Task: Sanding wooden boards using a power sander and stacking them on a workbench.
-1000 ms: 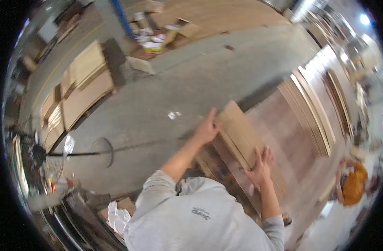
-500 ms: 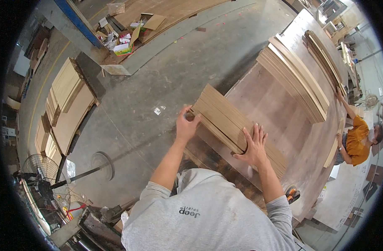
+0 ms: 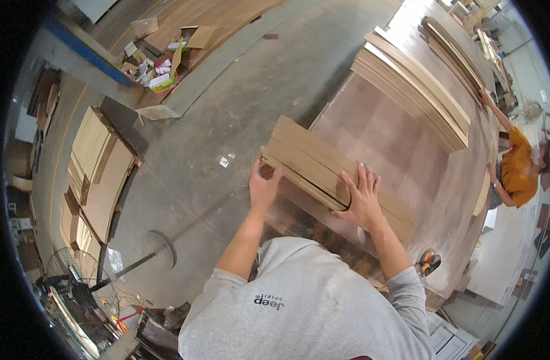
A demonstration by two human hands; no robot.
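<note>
Several long light-brown wooden strips (image 3: pixel 323 159) lie side by side in front of me, slanting from upper left to lower right over the near edge of a large table (image 3: pixel 386 111). A dark gap runs between the nearest strip and the others. At their left end my left hand (image 3: pixel 265 187) curls thumb and fingers round the near corner. My right hand (image 3: pixel 363 198) rests on the strips towards the right, fingers spread over their top and thumb by the near edge. The strips' far right end is partly behind my right forearm.
A stack of long boards (image 3: pixel 410 90) stands farther back on the table. An orange-and-black tool (image 3: pixel 428 261) lies right of my arm. At the right a person in an orange top (image 3: pixel 518 171) handles boards. Left are a standing fan (image 3: pixel 83 276) and stacked panels (image 3: pixel 98 162).
The whole view has shifted and turned slightly. Both hands stay on the strips, which lie a little closer together at the top, with the dark gap near my right thumb still showing.
</note>
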